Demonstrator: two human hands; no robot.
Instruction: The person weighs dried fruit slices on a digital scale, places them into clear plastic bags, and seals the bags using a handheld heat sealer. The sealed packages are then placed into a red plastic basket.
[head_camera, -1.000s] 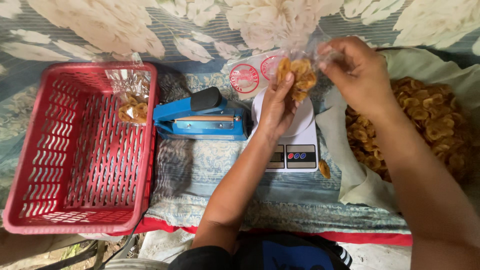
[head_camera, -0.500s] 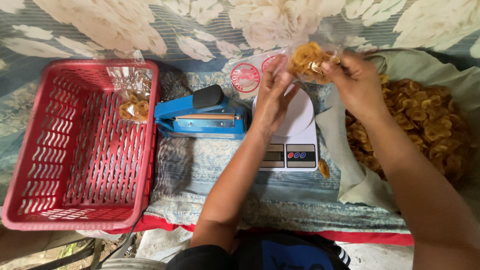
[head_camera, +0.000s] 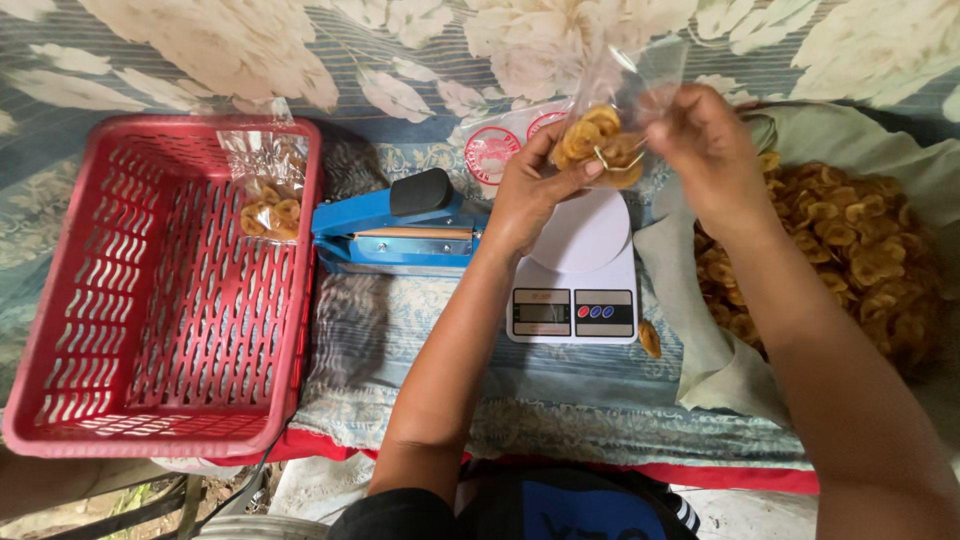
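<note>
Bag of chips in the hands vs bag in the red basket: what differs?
The held bag is up above the white scale, gripped by the left hand and right hand; the basket bag leans untouched against the red basket wall. The held bag's top gapes open; the basket bag's seal cannot be judged. Both are clear plastic with yellow chips.

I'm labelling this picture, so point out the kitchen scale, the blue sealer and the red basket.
kitchen scale (head_camera: 585, 240), head view, white weighing plate.
blue sealer (head_camera: 372, 212), head view, top arm.
red basket (head_camera: 150, 300), head view, slotted floor.
</note>
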